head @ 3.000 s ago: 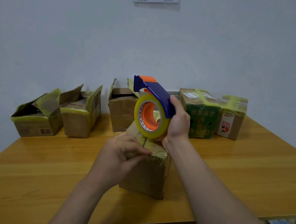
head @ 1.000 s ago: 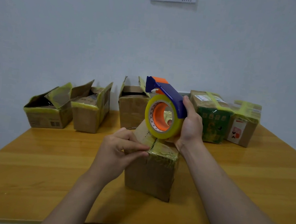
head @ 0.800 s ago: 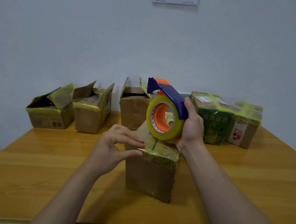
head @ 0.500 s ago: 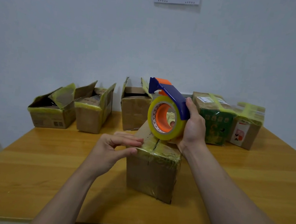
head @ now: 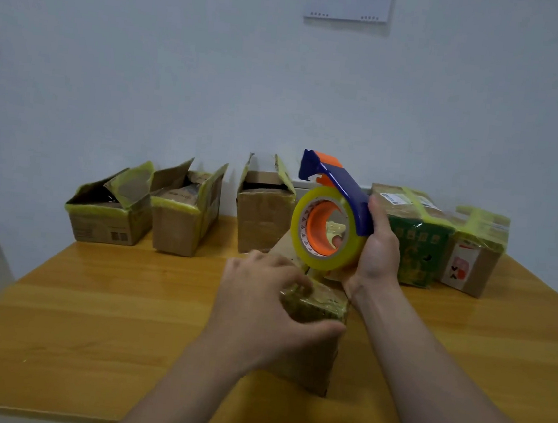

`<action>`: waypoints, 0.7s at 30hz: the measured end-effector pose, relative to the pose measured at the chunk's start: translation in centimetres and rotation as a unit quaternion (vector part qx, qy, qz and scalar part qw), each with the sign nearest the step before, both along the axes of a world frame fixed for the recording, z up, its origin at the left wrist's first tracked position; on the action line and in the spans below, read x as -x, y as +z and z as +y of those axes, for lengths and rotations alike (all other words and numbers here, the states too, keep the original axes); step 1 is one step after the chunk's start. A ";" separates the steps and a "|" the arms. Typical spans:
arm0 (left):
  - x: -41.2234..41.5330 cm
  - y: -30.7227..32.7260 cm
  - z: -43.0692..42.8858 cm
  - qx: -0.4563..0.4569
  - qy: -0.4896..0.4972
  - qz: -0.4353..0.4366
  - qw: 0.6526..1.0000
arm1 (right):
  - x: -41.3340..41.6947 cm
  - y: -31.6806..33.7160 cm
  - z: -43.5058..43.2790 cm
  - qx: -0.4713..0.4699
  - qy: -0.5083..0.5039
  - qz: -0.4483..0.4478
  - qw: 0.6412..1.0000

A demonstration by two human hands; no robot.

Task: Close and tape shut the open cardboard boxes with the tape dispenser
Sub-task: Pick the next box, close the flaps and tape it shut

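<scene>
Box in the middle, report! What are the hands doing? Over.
Left hand grips box top. Right hand holds dispenser at its far end. Open boxes behind, nothing blocking.

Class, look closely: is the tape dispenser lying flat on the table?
No, the right hand holds the tape dispenser up off the table, by the near box.

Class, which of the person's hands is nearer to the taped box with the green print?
Right. The right hand, gripping the tape dispenser, is close beside the green-printed box; the left hand is farther away, holding the near box in front.
</scene>
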State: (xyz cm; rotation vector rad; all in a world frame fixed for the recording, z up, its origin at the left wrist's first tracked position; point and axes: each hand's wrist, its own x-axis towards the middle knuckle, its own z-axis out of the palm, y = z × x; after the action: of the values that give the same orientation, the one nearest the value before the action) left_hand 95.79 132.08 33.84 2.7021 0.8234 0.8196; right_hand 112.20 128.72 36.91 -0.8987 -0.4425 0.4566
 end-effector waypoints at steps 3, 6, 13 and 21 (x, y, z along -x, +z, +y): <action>-2.2 -0.2 -2.4 -0.041 0.056 0.049 0.996 | -0.4 0.2 -0.4 -0.031 -0.015 0.044 0.998; -2.8 -0.8 -1.9 -0.044 0.068 0.009 0.997 | -1.2 0.8 -1.1 -0.038 -0.042 0.032 0.998; 0.5 0.9 2.8 0.052 -0.036 -0.012 0.998 | -3.0 2.0 -3.3 -0.040 -0.074 -0.012 0.996; 0.8 1.5 7.1 0.032 0.133 -0.016 0.990 | -3.1 1.7 -3.5 -0.027 -0.069 -0.051 0.996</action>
State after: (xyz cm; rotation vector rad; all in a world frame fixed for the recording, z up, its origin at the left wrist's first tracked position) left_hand 95.02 139.15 35.34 2.5514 1.2003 0.8700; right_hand 115.33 125.26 38.58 -0.8964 -0.4804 0.2722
